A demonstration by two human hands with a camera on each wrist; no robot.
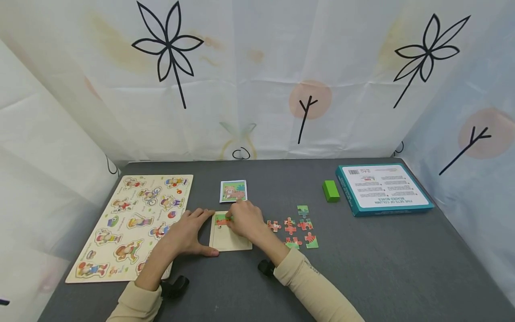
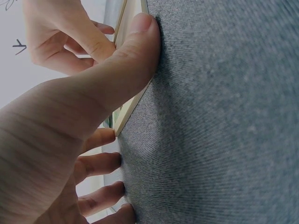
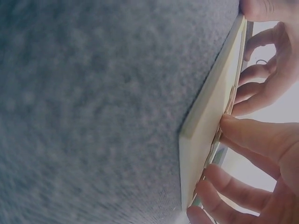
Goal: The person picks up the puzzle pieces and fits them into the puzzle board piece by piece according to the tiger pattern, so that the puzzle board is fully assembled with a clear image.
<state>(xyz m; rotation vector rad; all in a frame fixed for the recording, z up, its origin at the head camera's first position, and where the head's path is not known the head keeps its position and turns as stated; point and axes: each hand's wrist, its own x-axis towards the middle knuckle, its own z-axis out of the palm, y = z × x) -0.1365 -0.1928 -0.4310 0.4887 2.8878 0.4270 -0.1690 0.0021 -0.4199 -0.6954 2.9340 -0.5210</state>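
A small pale wooden puzzle tray (image 1: pixel 231 243) lies flat on the dark table, with a few joined jigsaw pieces (image 1: pixel 221 220) in its far left part. My left hand (image 1: pixel 190 235) is spread along the tray's left side. Its thumb touches the near left corner and its index fingertip the far left corner, while the other fingertips rest on the table. Over the tray's far right part, my right hand (image 1: pixel 246 219) pinches a jigsaw piece with thumb and fingers, right at the tray's surface. That hand mostly hides the piece. The right wrist view shows the thumb (image 3: pixel 238 123) low over the tray.
Several loose red and green jigsaw pieces (image 1: pixel 290 229) lie right of the tray. A picture card (image 1: pixel 233 191) lies behind it. A large board with figures (image 1: pixel 132 223) is at left; a green block (image 1: pixel 331 191) and a teal box (image 1: pixel 384 188) are at back right.
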